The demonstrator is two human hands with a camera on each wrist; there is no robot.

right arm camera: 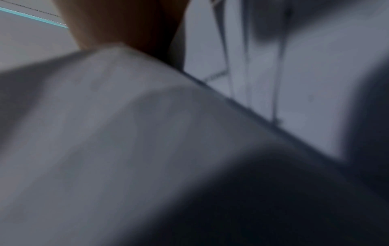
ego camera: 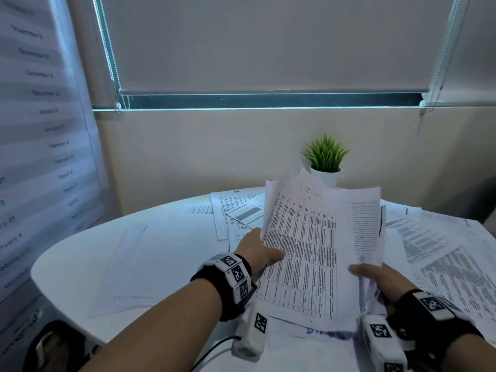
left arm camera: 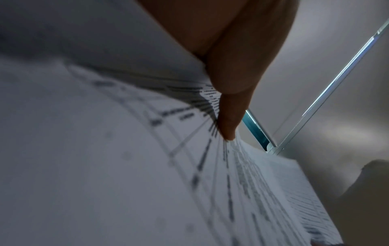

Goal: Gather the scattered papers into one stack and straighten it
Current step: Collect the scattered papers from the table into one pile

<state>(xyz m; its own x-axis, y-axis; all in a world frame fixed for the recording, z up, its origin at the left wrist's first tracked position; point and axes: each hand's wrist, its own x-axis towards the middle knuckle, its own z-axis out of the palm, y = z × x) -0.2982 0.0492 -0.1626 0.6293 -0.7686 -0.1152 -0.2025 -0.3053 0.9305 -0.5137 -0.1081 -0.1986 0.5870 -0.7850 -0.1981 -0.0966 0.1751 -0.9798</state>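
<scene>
Paper filled the head view: you held a loose bundle of printed sheets (ego camera: 308, 253) lifted off the round white worktop (ego camera: 80, 264), tilted up toward you above its near edge. Your left hand (ego camera: 257, 248) gripped the bundle's left edge, thumb pressed on the top sheet and fingers tucked behind it. Your right hand (ego camera: 375, 275) clamped the lower right corner, thumb on top. More scattered papers (ego camera: 442, 259) lay flat along the right side of the worktop, others (ego camera: 236, 210) toward the far edge, and a few pale sheets (ego camera: 128, 264) on the left half. A small potted plant (ego camera: 325, 162) stood at the far edge, just behind the raised bundle. A window blind (ego camera: 268, 44) hung on the wall beyond.

In the left wrist view, your thumb (left arm camera: 229, 106) pressed down on the printed top sheet (left arm camera: 147, 166), which curved away beneath it; the other fingers were hidden behind the paper.

In the right wrist view, blurred paper (right arm camera: 105, 133) covered most of the picture, with part of the hand (right arm camera: 118, 25) at the top; I could not tell from there how the fingers lay.
</scene>
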